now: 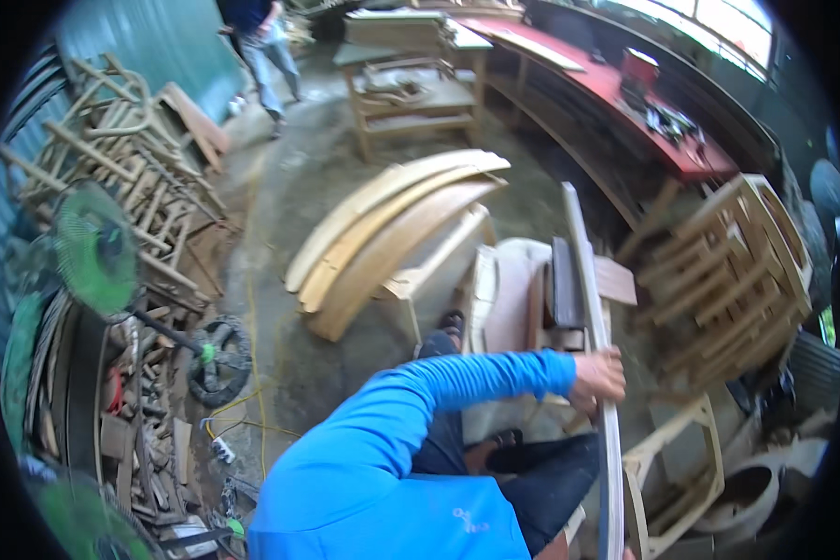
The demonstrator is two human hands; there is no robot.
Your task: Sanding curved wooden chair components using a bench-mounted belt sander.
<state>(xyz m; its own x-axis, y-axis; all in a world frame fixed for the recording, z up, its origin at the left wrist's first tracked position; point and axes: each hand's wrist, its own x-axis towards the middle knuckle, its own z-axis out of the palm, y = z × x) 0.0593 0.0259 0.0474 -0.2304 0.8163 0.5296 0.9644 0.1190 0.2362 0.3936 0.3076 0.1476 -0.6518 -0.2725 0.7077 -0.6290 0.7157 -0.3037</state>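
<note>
My left hand [597,378] reaches across to the right and is closed around a long, narrow wooden plank [595,308]. The plank runs from the middle of the picture down to the lower edge, standing on edge or tilted; I cannot tell which. At the bottom edge, a sliver of my right hand [629,554] shows beside the plank's near end, its fingers hidden. Just left of the plank stand a dark block [567,289] and a pale, curved wooden panel [515,289].
Curved boards [392,233] rest on a low wooden stand ahead. Slatted wooden frames [728,280] pile up at right, near a red-topped bench [616,89]. On the left are a green fan [98,247], stacked frames [112,159] and wood scraps [149,420]. A person [266,56] stands far back.
</note>
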